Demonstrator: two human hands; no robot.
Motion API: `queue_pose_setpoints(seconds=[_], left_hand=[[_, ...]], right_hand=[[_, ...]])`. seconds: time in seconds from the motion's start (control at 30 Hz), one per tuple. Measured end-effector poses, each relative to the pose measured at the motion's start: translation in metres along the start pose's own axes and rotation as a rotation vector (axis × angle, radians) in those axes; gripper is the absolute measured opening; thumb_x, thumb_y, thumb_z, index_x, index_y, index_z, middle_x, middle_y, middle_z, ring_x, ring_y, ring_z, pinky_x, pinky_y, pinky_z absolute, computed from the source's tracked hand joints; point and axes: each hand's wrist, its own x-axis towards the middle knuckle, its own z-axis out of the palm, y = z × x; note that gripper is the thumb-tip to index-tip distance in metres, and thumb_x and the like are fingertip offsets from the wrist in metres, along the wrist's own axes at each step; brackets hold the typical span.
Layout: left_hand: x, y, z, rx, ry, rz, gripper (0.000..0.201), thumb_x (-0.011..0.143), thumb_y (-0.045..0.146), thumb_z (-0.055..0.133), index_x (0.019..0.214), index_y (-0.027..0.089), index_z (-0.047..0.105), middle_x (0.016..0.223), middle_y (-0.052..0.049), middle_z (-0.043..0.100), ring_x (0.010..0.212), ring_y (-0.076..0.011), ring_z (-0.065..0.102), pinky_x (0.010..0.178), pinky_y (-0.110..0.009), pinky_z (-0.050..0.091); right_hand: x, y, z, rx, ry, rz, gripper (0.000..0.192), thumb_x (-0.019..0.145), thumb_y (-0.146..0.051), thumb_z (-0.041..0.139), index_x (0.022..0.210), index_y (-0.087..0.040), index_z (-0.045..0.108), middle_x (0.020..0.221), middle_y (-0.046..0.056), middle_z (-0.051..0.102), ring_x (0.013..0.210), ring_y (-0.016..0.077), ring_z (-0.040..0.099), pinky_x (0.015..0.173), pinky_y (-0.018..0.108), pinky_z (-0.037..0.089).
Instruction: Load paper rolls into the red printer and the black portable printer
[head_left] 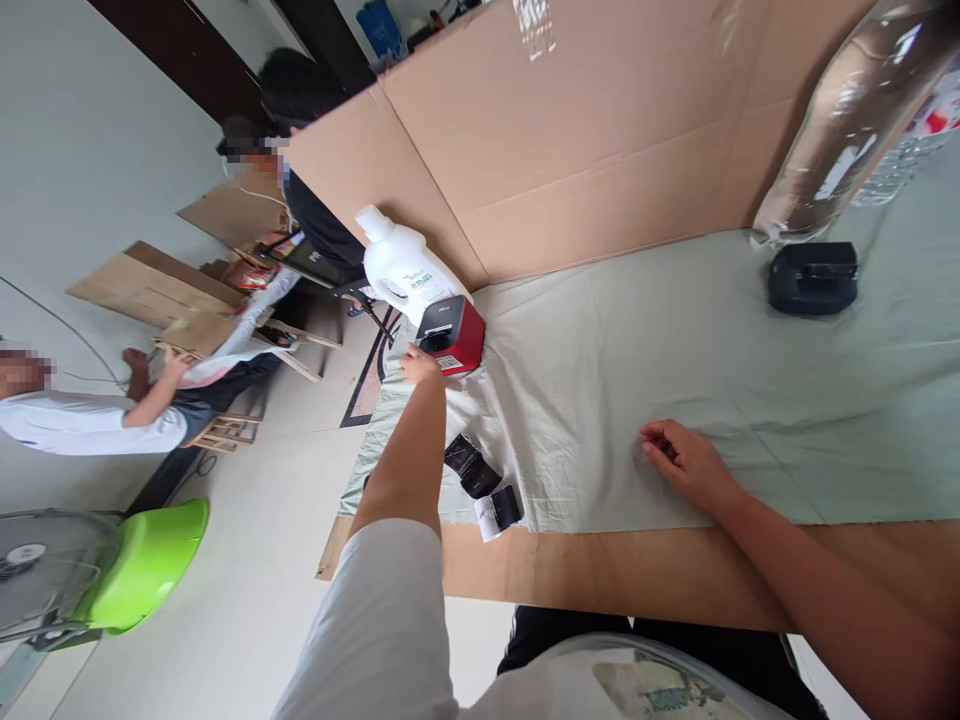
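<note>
My left hand (421, 367) reaches to the near left corner of a small red and black box-shaped device (460, 337), which looks like a label printer. The fingers are partly visible, loosely bent and apart, at the device's edge; whether they press on it is hard to see. Behind the device a white jug (409, 265) with a handle leans to the left. Nearer me on the cloth lie a folded black item (472, 467) and a small black and white piece (497, 512). My right hand (686, 462) rests on the cloth, fingers loosely curled, thumb apart, holding nothing visible.
A greyish cloth (600, 400) covers the table, with a cardboard panel (585, 130) upright along its back. A black device (813, 278) and a large clear plastic bottle (840, 130) stand at the right. Other people sit at the left, beyond a green basin (154, 570) and a fan (45, 570).
</note>
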Motion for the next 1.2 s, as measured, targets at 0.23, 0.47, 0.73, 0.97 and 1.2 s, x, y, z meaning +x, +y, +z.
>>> queue_pose_setpoints(seconds=[0.23, 0.47, 0.73, 0.97, 1.2], left_hand=[[-0.156, -0.068, 0.032, 0.289, -0.143, 0.433, 0.027, 0.092, 0.033, 0.054, 0.115, 0.02, 0.053, 0.128, -0.012, 0.052, 0.133, -0.0249, 0.044, 0.117, -0.044, 0.028], [-0.294, -0.144, 0.009, 0.194, -0.555, 0.416, 0.034, 0.095, 0.046, 0.048, 0.12, 0.023, 0.054, 0.13, -0.011, 0.054, 0.126, -0.0232, 0.051, 0.107, -0.042, 0.039], [-0.293, -0.146, 0.007, 0.255, -0.641, 0.523, 0.028, 0.095, 0.044, 0.05, 0.112, 0.024, 0.06, 0.125, -0.011, 0.057, 0.122, -0.0242, 0.052, 0.105, -0.046, 0.041], [-0.293, -0.147, 0.008, 0.27, -0.685, 0.584, 0.023, 0.094, 0.037, 0.052, 0.111, 0.026, 0.06, 0.116, -0.011, 0.06, 0.114, -0.0246, 0.055, 0.102, -0.048, 0.044], [-0.292, -0.139, 0.008, 0.098, -0.747, 0.497, 0.028, 0.094, 0.045, 0.054, 0.112, 0.024, 0.058, 0.113, -0.011, 0.06, 0.104, -0.022, 0.06, 0.089, -0.039, 0.05]], right_hand=[[0.003, -0.002, -0.001, 0.041, 0.002, 0.04, 0.023, 0.088, -0.043, 0.052, 0.091, -0.024, 0.063, 0.079, 0.005, 0.071, 0.068, 0.0195, 0.066, 0.06, 0.035, 0.055], [0.0, 0.015, -0.024, 0.115, -0.1, 0.029, 0.025, 0.09, -0.044, 0.051, 0.091, -0.024, 0.064, 0.079, 0.003, 0.07, 0.068, 0.0181, 0.065, 0.063, 0.034, 0.055], [0.141, 0.07, -0.148, -0.687, 0.475, 0.152, 0.053, 0.082, -0.043, 0.067, 0.124, -0.011, 0.06, 0.151, 0.023, 0.039, 0.142, 0.0444, 0.027, 0.112, 0.064, 0.022], [0.172, 0.1, -0.176, -0.621, 0.305, 0.661, 0.089, 0.082, -0.064, 0.059, 0.149, -0.01, 0.036, 0.161, 0.031, 0.001, 0.141, 0.0513, 0.025, 0.105, 0.06, 0.032], [0.141, 0.079, -0.126, -0.541, 0.432, 0.358, 0.085, 0.074, -0.051, 0.071, 0.144, -0.013, 0.043, 0.149, 0.027, 0.032, 0.133, 0.0452, 0.04, 0.106, 0.062, 0.036]])
